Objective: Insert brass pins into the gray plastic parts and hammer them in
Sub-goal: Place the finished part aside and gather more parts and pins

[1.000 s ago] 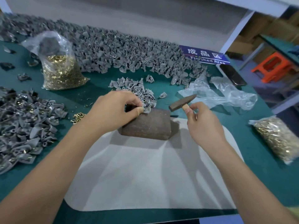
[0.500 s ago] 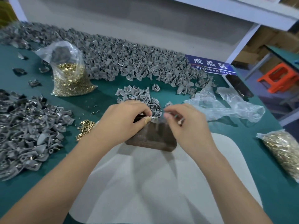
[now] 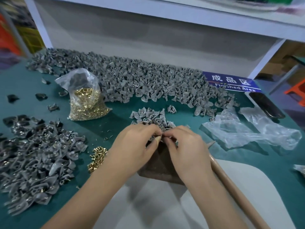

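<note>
both hands meet fingertip to fingertip over the far edge of the brown block (image 3: 158,169): left hand (image 3: 137,146) and right hand (image 3: 184,146) each pinch a small gray plastic part (image 3: 162,135) between them, mostly hidden by fingers. loose brass pins (image 3: 97,158) lie just left of the left wrist on the green counter (image 3: 115,123). wooden hammer handle (image 3: 231,185) lies along the right forearm, not gripped.

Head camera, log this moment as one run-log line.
both hands: left hand and right hand pinching gray part | over brown block | hammer handle lying beside right forearm
</note>
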`<state>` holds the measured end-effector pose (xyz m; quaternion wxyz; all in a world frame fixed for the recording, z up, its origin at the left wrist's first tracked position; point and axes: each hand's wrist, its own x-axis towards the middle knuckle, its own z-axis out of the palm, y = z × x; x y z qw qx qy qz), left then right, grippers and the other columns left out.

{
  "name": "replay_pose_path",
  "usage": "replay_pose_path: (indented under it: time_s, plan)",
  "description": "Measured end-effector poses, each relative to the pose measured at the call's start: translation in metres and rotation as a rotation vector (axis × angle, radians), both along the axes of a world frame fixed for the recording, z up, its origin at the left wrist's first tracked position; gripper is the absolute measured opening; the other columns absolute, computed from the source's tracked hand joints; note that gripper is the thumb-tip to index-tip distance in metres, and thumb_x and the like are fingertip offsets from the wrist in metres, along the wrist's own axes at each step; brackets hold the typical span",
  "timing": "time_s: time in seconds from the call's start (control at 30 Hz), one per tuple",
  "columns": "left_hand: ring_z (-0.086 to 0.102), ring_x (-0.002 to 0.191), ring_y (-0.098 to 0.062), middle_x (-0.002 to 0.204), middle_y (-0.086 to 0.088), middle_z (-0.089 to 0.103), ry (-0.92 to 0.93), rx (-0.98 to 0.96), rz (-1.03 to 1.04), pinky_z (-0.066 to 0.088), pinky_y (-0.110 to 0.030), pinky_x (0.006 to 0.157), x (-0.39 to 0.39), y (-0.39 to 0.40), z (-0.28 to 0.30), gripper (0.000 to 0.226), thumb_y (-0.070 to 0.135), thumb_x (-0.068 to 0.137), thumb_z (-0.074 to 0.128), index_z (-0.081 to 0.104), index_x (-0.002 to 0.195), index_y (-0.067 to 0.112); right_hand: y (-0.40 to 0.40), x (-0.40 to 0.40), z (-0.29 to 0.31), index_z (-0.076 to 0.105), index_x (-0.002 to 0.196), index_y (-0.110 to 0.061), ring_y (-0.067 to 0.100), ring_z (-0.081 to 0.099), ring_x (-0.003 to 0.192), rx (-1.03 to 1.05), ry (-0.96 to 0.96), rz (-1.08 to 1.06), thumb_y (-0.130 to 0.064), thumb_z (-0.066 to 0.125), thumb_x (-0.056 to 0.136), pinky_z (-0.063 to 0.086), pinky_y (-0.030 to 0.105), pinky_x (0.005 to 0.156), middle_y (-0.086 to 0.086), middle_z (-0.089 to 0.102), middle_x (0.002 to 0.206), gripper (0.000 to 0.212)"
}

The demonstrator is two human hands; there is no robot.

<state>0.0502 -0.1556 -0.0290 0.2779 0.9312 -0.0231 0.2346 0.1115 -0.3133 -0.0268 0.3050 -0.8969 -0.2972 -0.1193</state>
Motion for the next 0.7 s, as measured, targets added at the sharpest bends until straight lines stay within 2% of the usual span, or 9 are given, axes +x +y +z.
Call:
replay_pose_path:
  time_s: [0.13, 0.23, 0.37, 0.47, 0.57, 0.7]
  plan:
    - [0.065, 0.090, -0.015, 0.094, 0.010, 0.071, 0.014, -0.032, -0.005, 0.052, -0.037, 0.080, 0.000, -0.004, 0.000, 0.012, 0.016, 0.089, 0.072, 0.071, 0.100, 0.019, -0.004, -0.004, -0.002, 0.076, 0.094, -0.028, 0.010, 0.062, 0.089, -0.004, -0.096, -0.026, -0.015, 0.077, 0.087, 0.049, 0.032, 0.065, -0.014, 0.068, 0.092, 0.014]
    - [0.065, 0.091, -0.012, 0.093, 0.011, 0.070, 0.011, -0.053, 0.003, 0.054, -0.037, 0.081, -0.001, -0.004, -0.001, 0.010, 0.018, 0.090, 0.072, 0.071, 0.100, 0.019, -0.008, -0.002, -0.005, 0.075, 0.091, -0.028, 0.009, 0.062, 0.091, 0.043, -0.078, -0.015, -0.018, 0.077, 0.088, 0.050, 0.031, 0.069, -0.016, 0.068, 0.091, 0.011]
    - [0.065, 0.093, -0.005, 0.094, 0.014, 0.070, -0.003, -0.152, 0.052, 0.054, -0.034, 0.082, -0.002, -0.007, -0.004, 0.011, 0.023, 0.091, 0.070, 0.069, 0.101, 0.022, -0.011, 0.002, -0.008, 0.072, 0.094, -0.027, 0.004, 0.065, 0.088, 0.271, 0.029, 0.003, -0.016, 0.076, 0.091, 0.050, 0.021, 0.076, -0.017, 0.069, 0.091, 0.012]
    - [0.065, 0.096, 0.003, 0.093, 0.020, 0.069, -0.010, -0.289, 0.088, 0.050, -0.018, 0.085, 0.000, -0.011, -0.009, 0.011, 0.027, 0.089, 0.071, 0.067, 0.100, 0.031, -0.014, 0.005, -0.008, 0.073, 0.090, -0.026, 0.008, 0.070, 0.086, 0.452, 0.107, 0.004, -0.006, 0.078, 0.086, 0.050, 0.013, 0.078, -0.014, 0.072, 0.087, 0.021]
    - [0.065, 0.098, 0.005, 0.096, 0.025, 0.069, -0.032, -0.421, 0.082, 0.044, -0.006, 0.084, 0.000, -0.016, -0.013, 0.021, 0.020, 0.088, 0.075, 0.066, 0.097, 0.036, -0.016, 0.009, -0.008, 0.075, 0.088, -0.027, 0.013, 0.072, 0.085, 0.520, 0.189, 0.036, 0.001, 0.078, 0.081, 0.053, 0.018, 0.079, -0.011, 0.074, 0.086, 0.028]
    - [0.068, 0.099, -0.002, 0.097, 0.021, 0.071, -0.073, -0.558, 0.067, 0.045, -0.007, 0.084, 0.003, -0.020, -0.017, 0.025, 0.014, 0.089, 0.075, 0.068, 0.100, 0.036, -0.018, 0.010, -0.005, 0.077, 0.091, -0.032, 0.016, 0.073, 0.088, 0.576, 0.241, 0.091, -0.001, 0.077, 0.085, 0.055, 0.024, 0.080, -0.009, 0.075, 0.089, 0.032]
